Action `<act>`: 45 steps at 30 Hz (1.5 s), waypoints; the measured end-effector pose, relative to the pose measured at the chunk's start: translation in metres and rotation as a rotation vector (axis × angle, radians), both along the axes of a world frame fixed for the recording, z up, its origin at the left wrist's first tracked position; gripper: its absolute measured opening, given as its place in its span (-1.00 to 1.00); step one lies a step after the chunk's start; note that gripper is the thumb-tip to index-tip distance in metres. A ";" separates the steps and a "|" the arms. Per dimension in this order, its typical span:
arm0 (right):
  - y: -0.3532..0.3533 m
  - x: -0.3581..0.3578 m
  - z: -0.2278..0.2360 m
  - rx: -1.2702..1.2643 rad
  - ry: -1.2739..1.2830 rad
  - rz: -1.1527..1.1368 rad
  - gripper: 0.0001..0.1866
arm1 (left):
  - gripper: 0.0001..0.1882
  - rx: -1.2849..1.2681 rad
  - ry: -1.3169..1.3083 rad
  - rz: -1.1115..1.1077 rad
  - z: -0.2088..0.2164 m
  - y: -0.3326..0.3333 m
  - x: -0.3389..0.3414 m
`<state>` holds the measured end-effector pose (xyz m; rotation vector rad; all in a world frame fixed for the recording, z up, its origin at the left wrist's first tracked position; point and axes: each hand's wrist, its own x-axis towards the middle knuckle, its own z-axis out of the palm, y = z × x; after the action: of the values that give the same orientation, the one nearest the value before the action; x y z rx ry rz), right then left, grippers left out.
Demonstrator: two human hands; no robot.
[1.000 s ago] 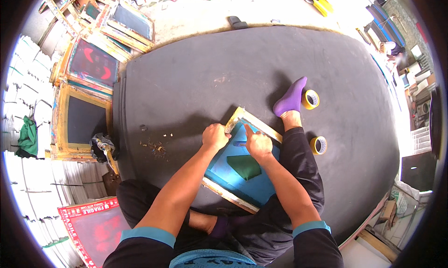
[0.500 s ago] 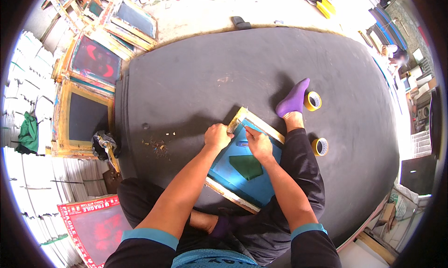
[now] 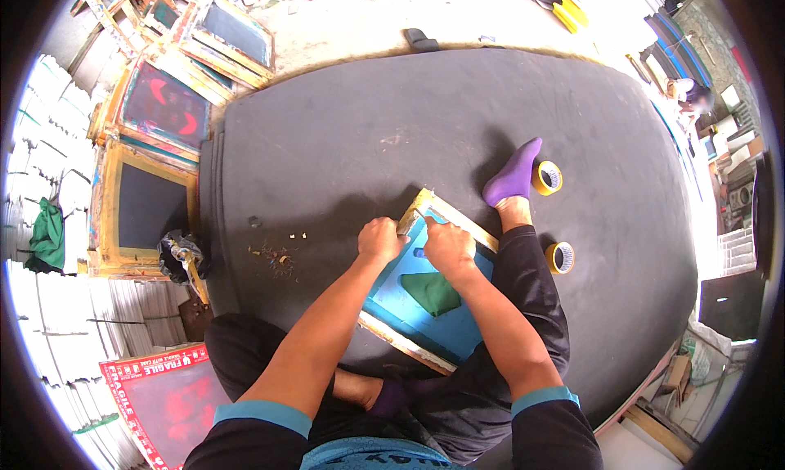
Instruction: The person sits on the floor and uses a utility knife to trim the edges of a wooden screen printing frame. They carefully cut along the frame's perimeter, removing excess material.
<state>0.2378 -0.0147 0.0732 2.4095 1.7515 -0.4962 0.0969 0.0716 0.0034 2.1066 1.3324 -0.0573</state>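
Note:
A wooden screen-printing frame (image 3: 402,345) with blue mesh (image 3: 401,313) lies tilted across my lap, a dark green patch (image 3: 431,294) on the mesh. My left hand (image 3: 380,240) is closed around the frame's far left side, near its top corner. Over the mesh by that same corner, my right hand (image 3: 450,246) is closed on a small blue-handled tool (image 3: 419,252). Only a bit of the handle shows beside the palm; the tool's working end is hidden by my fingers.
I sit on a dark grey mat (image 3: 343,118). Two yellow tape rolls (image 3: 561,257) lie to the right, by my purple-socked foot (image 3: 515,175). Small scraps (image 3: 276,259) are scattered at left. More screen frames (image 3: 153,204) and stacked white sheets (image 3: 49,314) line the left side.
My right hand has turned and shifted slightly toward me at the frame's corner, covering more of the blue handle. The left hand keeps its grip, nearly still.

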 end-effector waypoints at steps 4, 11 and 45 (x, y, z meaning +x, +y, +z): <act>0.008 -0.015 0.004 -0.054 -0.042 -0.028 -0.66 | -0.66 -0.013 -0.013 0.004 0.013 -0.002 0.001; 0.003 -0.013 0.005 -0.005 0.014 -0.150 -0.60 | -0.67 -0.015 -0.037 -0.006 0.008 -0.002 0.002; -0.021 0.023 -0.025 0.219 0.052 -0.195 -0.65 | -0.54 -0.001 -0.001 0.007 0.008 -0.002 0.001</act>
<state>0.2605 -0.0362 0.0479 2.7611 1.6786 -0.4091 0.0975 0.0692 0.0116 2.1004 1.3390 -0.0545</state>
